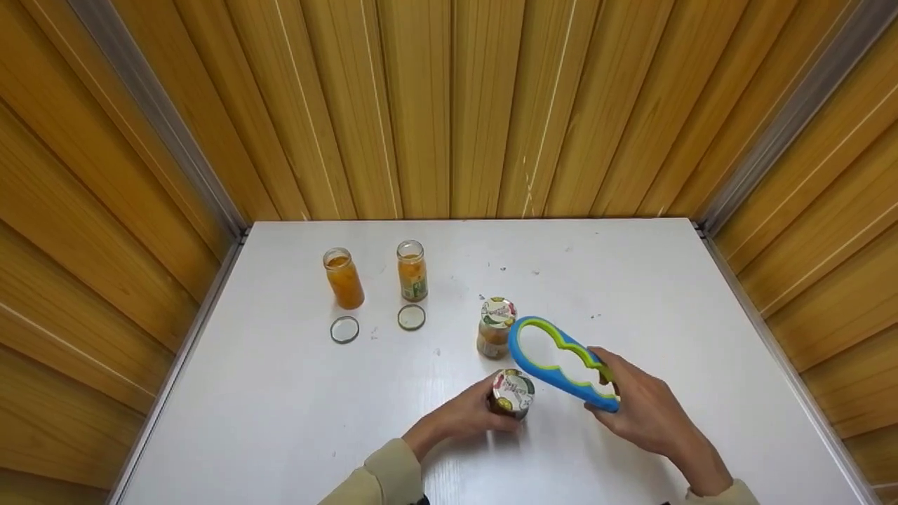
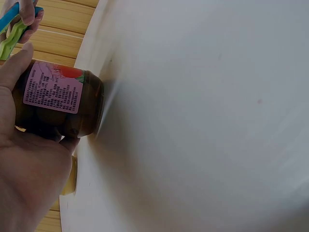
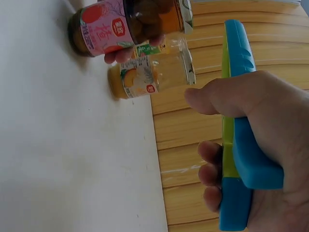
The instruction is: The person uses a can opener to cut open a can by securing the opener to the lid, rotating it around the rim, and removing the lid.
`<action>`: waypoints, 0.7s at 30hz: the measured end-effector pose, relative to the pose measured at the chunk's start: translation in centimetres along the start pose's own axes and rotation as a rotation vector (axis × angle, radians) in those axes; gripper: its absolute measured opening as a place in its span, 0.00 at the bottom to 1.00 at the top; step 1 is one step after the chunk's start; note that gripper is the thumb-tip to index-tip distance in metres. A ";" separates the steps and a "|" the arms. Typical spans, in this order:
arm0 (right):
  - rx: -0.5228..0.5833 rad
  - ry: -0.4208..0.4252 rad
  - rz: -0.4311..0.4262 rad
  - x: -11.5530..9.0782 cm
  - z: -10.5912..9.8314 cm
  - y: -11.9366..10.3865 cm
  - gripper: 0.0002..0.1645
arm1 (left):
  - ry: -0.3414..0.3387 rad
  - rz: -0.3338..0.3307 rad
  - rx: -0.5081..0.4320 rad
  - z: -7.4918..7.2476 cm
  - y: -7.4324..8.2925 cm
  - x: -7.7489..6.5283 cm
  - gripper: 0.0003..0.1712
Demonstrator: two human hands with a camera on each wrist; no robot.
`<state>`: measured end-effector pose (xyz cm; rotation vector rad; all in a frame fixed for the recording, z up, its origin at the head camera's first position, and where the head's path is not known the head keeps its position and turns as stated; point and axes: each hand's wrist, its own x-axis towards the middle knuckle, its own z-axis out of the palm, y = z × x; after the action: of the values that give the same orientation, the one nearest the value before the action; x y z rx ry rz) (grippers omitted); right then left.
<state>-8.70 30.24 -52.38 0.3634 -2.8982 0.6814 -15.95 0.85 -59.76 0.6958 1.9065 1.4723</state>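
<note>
My left hand (image 1: 471, 409) grips a dark fruit jar (image 2: 58, 99) with a pink label and a patterned lid (image 1: 514, 391); the jar stands upright at the front of the table. The left fingers curl round its side. My right hand (image 1: 642, 400) holds a blue and green jar opener (image 1: 554, 375) by its narrow end, raised above the table, its wide loop toward the jars. Just behind the held jar is another lidded jar (image 1: 494, 337), with a yellowish filling and a pale label (image 3: 140, 77) in the right wrist view.
Two open jars with orange contents, a left one (image 1: 345, 284) and a right one (image 1: 412, 273), stand at the back left. In front of them lie two loose lids, one at left (image 1: 344, 330) and one at right (image 1: 411, 317). Wood-patterned walls (image 1: 449, 105) enclose the white table (image 1: 280, 421).
</note>
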 end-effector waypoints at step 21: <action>-0.019 -0.107 -0.134 1.2 2.4 -2.9 0.53 | 0.034 -0.006 -0.030 0.9 0.1 0.0 0.44</action>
<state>-9.28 26.38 -53.10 0.6023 -2.9434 0.6309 -15.33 1.44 -59.81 0.6544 1.9067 1.5144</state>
